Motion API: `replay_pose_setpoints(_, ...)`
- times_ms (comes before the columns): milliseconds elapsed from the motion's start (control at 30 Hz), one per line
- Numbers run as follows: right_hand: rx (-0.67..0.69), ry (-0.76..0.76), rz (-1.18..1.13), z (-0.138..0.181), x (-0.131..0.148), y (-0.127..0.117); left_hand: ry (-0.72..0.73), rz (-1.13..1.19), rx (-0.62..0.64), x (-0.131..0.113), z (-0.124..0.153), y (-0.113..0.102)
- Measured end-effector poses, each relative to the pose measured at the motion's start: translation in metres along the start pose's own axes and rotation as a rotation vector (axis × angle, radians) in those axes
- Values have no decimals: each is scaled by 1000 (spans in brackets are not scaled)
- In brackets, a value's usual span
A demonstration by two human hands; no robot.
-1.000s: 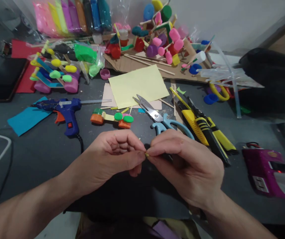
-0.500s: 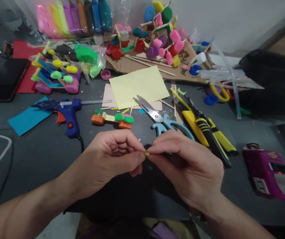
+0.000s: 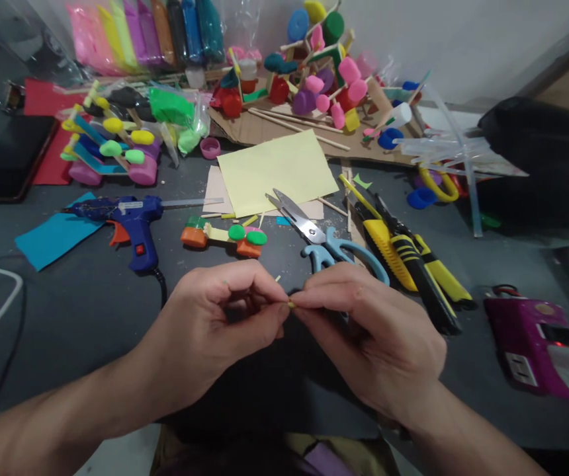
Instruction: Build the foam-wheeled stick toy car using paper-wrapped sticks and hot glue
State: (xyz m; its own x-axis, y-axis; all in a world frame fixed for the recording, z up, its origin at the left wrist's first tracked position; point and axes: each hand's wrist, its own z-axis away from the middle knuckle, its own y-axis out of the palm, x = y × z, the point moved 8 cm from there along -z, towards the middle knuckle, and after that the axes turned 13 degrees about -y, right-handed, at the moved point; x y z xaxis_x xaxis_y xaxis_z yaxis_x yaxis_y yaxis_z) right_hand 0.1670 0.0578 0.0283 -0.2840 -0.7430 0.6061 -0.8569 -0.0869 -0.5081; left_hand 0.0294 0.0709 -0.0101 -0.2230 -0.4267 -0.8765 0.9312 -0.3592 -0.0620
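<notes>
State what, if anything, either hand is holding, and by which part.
The left hand and right hand pinch a tiny yellow piece of unclear shape and material; fingers partly cover it, so which part is held cannot be told.

Spread over the dark table (image 3: 81, 304): blue paper (image 3: 41, 246), a toy car (image 3: 220, 234), scissors (image 3: 315, 235), a pink cap (image 3: 210, 148), cardboard (image 3: 229, 128), a purple box (image 3: 517, 330).

left hand (image 3: 219, 320) + right hand (image 3: 376, 330): pinching tiny yellow piece (image 3: 292, 304) | scissors (image 3: 316, 234): just beyond right hand
</notes>
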Motion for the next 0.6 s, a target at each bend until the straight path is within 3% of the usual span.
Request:
replay_pose_setpoints(100,-2,7,-30,1,0,0,33,-50,-61,-3,2,-3)
replay_pose_setpoints(167,-15,-2,-46,1,1,0,-9,10,-38,0,2,-2)
replay_pose_setpoints(433,-49,-5,-47,-2,2,-2,-208,439,242,18,-5,12)
replay_pose_setpoints(600,-80,-3,-16,0,4,-7,-295,563,365,28,-6,21)
